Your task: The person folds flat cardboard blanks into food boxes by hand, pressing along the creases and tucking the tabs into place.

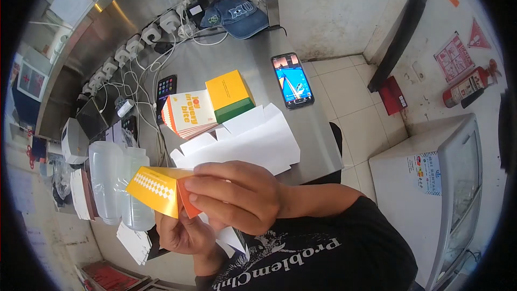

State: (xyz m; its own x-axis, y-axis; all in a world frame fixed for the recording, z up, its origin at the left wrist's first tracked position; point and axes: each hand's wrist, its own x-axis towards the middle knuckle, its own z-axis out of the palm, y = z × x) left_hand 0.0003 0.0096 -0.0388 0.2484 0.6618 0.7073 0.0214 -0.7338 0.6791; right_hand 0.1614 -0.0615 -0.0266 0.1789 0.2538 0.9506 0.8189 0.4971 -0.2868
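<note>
A yellow and orange cardboard box [153, 187] with a white diamond pattern is held up in front of my chest, partly folded. My right hand [237, 194] is closed over its orange side, fingers pressed along the panel. Below, my left hand [186, 233] pinches the lower edge of the same box; some of its fingertips are hidden behind the card. Just beyond my hands, flat white carton blanks [250, 143] with cut flaps lie on the metal table [318, 145]. Behind them sit a yellow and green box stack [229, 94] and printed "joy in every bite" cartons [188, 112].
A lit phone [292, 81] lies at the table's right edge, another phone [166, 90] near tangled white cables. A blue cap [235, 17] and plugged-in chargers line the back. Clear plastic containers [105, 180] stand left. A white freezer [412, 194] is on the right.
</note>
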